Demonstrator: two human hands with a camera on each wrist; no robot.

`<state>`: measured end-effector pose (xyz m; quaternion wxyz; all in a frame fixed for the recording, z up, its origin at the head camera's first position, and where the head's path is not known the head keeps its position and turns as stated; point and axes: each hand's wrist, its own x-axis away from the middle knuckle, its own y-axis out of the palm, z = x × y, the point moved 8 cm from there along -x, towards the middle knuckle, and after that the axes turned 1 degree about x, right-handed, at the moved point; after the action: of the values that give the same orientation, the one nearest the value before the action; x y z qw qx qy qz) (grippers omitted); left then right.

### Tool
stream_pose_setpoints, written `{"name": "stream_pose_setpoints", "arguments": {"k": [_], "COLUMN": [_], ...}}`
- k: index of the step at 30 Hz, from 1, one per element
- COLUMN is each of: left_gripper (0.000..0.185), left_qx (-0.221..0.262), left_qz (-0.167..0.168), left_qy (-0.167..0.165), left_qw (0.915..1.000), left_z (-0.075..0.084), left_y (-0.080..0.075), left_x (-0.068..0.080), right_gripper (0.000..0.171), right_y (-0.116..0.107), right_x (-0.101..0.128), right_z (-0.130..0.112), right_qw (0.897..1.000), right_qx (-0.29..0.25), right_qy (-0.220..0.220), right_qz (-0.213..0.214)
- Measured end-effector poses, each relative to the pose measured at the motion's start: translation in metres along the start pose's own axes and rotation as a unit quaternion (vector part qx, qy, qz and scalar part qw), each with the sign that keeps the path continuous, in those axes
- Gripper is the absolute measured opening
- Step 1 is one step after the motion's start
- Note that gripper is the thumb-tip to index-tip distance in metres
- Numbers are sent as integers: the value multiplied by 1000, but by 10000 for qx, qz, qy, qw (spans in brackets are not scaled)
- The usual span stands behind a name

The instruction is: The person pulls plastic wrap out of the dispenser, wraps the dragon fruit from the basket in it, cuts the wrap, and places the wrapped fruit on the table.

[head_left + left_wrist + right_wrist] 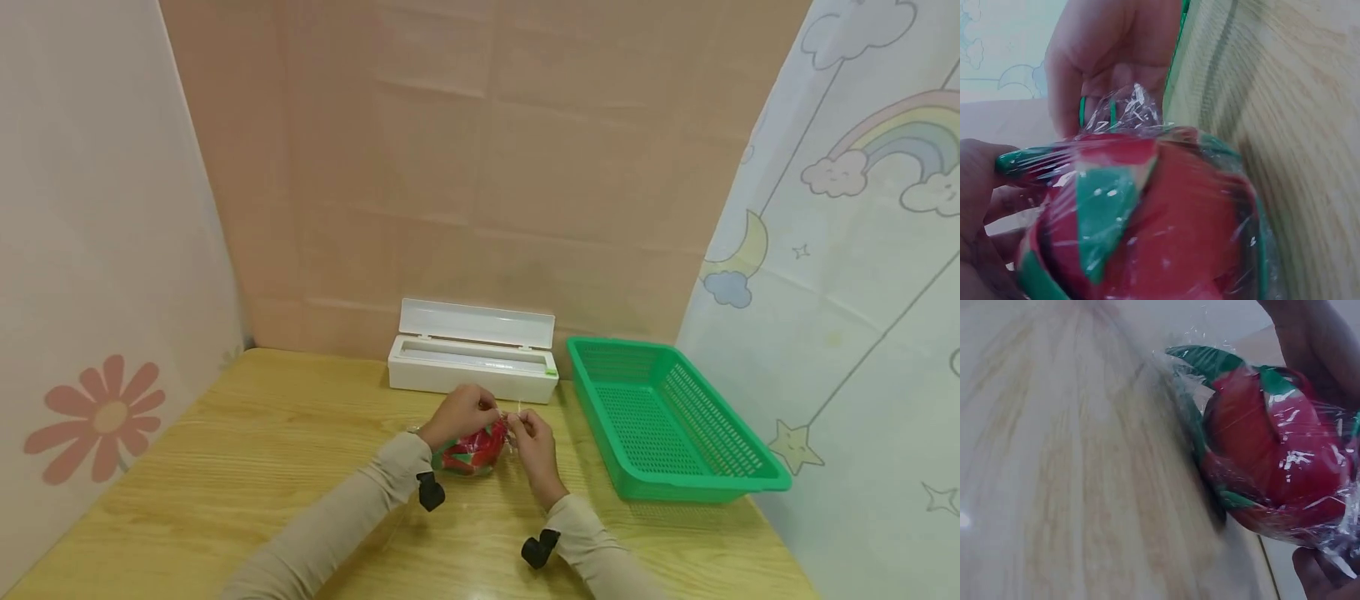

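Note:
A red dragon fruit with green pointed scales (472, 454) is wrapped in clear, shiny cling film (1138, 109) and sits low over the table. My left hand (461, 417) reaches over its top, fingers curled and pinching film at its right side. In the left wrist view, that hand's fingers lie along the wrapped fruit (1172, 219). My right hand (536, 450) pinches the gathered film end just to the right, its fingertips close to the left ones. Seen from the right wrist, the film bunches near the right fingers (1316, 572). Thin green strips by the fingers are unclear.
Behind the hands stands a white cling film dispenser box (472, 375) with its lid raised. A green perforated basket (622, 454) is on the right side of the wooden table (285, 450). Cloth hangs behind and on both sides.

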<state>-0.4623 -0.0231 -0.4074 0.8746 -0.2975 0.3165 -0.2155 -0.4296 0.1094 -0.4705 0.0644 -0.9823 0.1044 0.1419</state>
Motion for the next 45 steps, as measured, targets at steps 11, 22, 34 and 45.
{"name": "stream_pose_setpoints", "arguments": {"k": [11,22,34,45], "left_gripper": [41,11,27,55], "left_qx": [879,966,2651,1951], "left_qz": [434,591,1942,2062], "left_qy": [-479,-1127,-1962,-2612], "left_qw": [9940,9872,9238,9226], "left_z": [-11,-18,-50,-98], "left_y": [-1,2,-19,-71], "left_x": [-3,1,12,104], "right_gripper": [33,31,37,40], "right_y": [23,36,46,39], "right_x": [-7,-16,-26,-18], "right_z": [-2,1,4,6], "right_qw": [9913,9955,9915,9931], "right_qx": [977,819,1146,955], "right_qy": [-432,126,538,664], "right_qz": [771,470,-294,140]}}
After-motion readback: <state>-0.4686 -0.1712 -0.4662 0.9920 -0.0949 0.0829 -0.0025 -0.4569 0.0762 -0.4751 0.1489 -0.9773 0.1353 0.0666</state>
